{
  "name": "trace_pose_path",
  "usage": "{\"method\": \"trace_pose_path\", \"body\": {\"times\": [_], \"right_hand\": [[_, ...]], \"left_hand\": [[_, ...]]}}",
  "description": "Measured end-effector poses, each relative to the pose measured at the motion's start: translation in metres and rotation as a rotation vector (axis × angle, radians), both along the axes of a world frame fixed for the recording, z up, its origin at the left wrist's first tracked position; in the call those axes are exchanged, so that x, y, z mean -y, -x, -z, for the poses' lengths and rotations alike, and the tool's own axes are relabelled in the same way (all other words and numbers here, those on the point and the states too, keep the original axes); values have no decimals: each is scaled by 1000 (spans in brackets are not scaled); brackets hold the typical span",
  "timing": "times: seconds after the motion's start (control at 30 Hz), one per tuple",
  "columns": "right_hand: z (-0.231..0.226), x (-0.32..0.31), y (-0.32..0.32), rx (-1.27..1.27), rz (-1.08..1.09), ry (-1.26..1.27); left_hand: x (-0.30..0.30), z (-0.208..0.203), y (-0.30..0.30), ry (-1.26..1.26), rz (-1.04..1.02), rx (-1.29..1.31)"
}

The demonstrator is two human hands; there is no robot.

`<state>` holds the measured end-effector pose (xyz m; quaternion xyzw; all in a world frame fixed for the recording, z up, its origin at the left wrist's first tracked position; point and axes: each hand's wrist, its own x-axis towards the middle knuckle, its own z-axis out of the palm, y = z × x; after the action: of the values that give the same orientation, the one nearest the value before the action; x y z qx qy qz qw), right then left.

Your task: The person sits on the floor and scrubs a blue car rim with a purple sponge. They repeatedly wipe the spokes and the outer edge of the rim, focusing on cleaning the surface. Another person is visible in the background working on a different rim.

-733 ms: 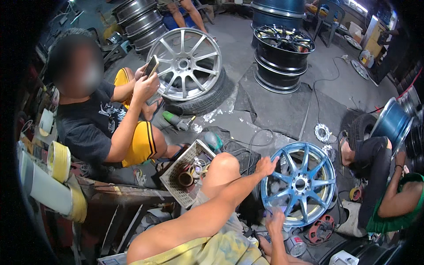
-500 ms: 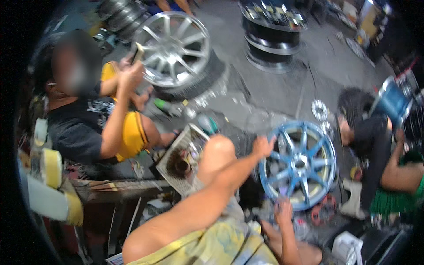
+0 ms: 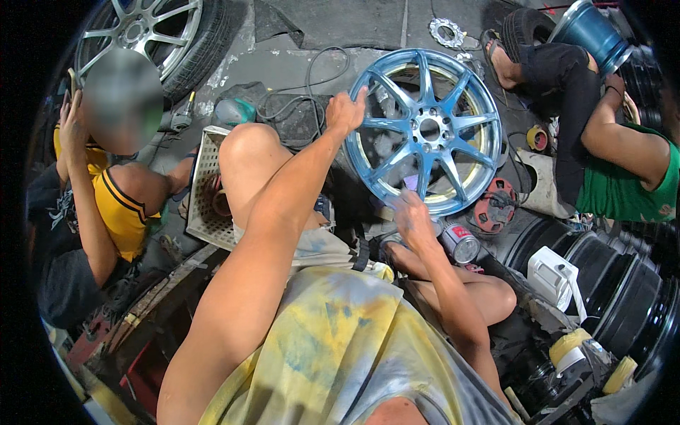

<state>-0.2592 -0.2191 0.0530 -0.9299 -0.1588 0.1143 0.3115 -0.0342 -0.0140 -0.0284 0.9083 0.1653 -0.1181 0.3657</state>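
Note:
A blue multi-spoke wheel rim (image 3: 446,122) without a tyre stands tilted toward me, with pale patches along its inner barrel. At its upper left edge my left hand (image 3: 346,113) is closed on the rim, thumb laid over the lip. My right hand (image 3: 414,221) is at the rim's lower edge, its fingers bent and smeared by motion. Whether it holds anything is hidden. A small purple piece (image 3: 410,182) shows between the lower spokes. Just right of my right hand is a metal can (image 3: 460,243) with a red-and-silver side.
A person in yellow shorts (image 3: 124,212) sits at left, hands around a thin flat object. At right sits another person in a green top (image 3: 630,177). A cream plastic basket (image 3: 205,188), a silver wheel with tyre (image 3: 142,32), a red reel-like part (image 3: 494,205) and black rims (image 3: 602,283) surround me.
My view has tilted down, so the blue rim appears higher in the picture. My left hand stays on the rim's edge. My right hand remains by its lower edge.

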Motion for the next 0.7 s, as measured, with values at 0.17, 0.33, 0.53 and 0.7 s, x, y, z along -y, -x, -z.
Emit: {"method": "trace_pose_path", "body": {"times": [0.17, 0.33, 0.53, 0.7], "right_hand": [[-3, -18, -8, 75, 5, 6], [-6, -13, 4, 162, 9, 43], [-9, -24, -9, 109, 55, 54], [-2, -19, -15, 117, 87, 4]], "left_hand": [[-1, 3, -4, 10, 6, 51], [-1, 11, -2, 29, -6, 56], [-1, 4, -2, 26, -18, 13], [3, 8, -1, 7, -39, 28]]}}
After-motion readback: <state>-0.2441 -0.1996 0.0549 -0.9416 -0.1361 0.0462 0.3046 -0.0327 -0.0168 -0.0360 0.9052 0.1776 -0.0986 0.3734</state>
